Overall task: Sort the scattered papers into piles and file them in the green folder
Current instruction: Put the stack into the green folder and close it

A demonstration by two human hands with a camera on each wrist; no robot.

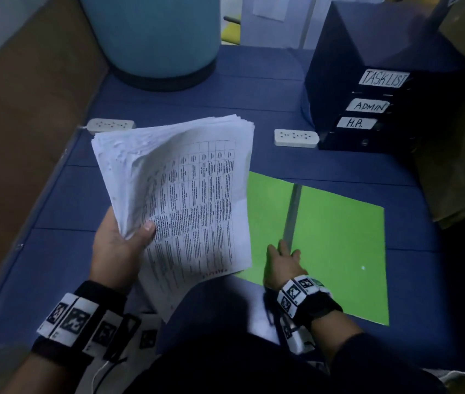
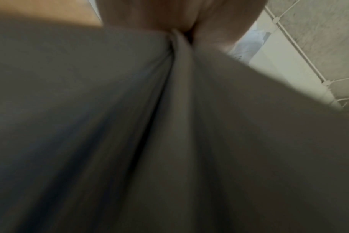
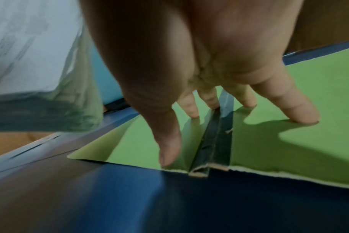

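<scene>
Off to the left of both hands a brown cardboard wall (image 1: pixel 26 115) closed in the blue mat (image 1: pixel 63 265) that served as the work surface. The left hand (image 1: pixel 117 240) was raised above that mat and clamped on the lower corner of a thick stack of papers (image 1: pixel 186 194), thumb on the printed top sheet and fingers curled underneath; the left wrist view showed little more than the grey underside of the sheets (image 2: pixel 130 141) bunched into the grip. The stack tilted up and away from that hand, its far edges fanned and not squared. Beyond it lay a white power strip (image 1: pixel 111 125) and a big blue barrel (image 1: pixel 157 38).

To the right of the stack, the green folder (image 1: pixel 339 251) lay open and flat on the mat, partly covered by the papers' right edge. The right hand (image 1: pixel 282 265) rested on it with fingers (image 3: pixel 289 108) spread and straight, the tips pressing on both leaves either side of the dark spine strip (image 3: pixel 213 141). Further right, past that hand, stood a second power strip (image 1: pixel 296 137) and a black drawer unit (image 1: pixel 382 103) labelled TASKLIST, ADMIN and H.R.

Sorting looked finished, with the papers gathered into one bundle; the step in hand seemed to be filing. The next move probably called for keeping the folder pinned open, bringing the stack rightward and down onto one leaf, squaring its loose edges against the spine, then closing the cover.
</scene>
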